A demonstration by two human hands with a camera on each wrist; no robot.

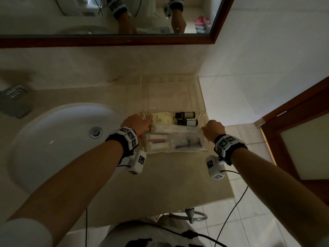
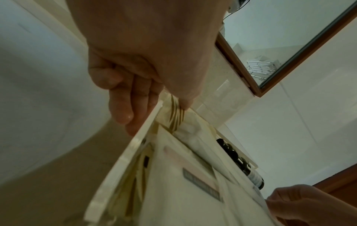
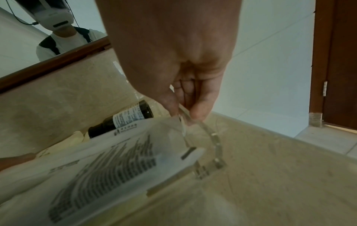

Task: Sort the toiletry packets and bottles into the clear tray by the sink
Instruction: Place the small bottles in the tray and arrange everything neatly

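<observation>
Resting on the beige countertop (image 1: 174,175) just beside the white sink (image 1: 53,139), the clear tray (image 1: 200,97) is seen against the back wall, its rear part bare and its front part filled. Two dark bottles (image 1: 187,119) are laid on their sides, one behind the other, toward the tray's right edge, with a cream packet (image 1: 161,118) beside them toward the left edge. Nearer the tray's front edge, a long white packet (image 1: 176,130) is laid crosswise, and clear toiletry packets (image 1: 176,142) are stacked at the front edge itself.

The left hand (image 1: 136,124) is held at the tray's left edge; in the left wrist view its thumb (image 2: 185,91) is pressed onto the striped end of the cream packet inside the wall, while its fingers (image 2: 123,113) are curled down outside the wall, so that wall and packet end are pinched together. The right hand (image 1: 213,129) is held at the tray's right edge; in the right wrist view the thin clear rim (image 3: 204,130) of the tray is pinched between thumb and curled fingertips, with the corner of a printed packet (image 3: 119,165) lying just under the grip. A bottle is seen lying just behind that hand
</observation>
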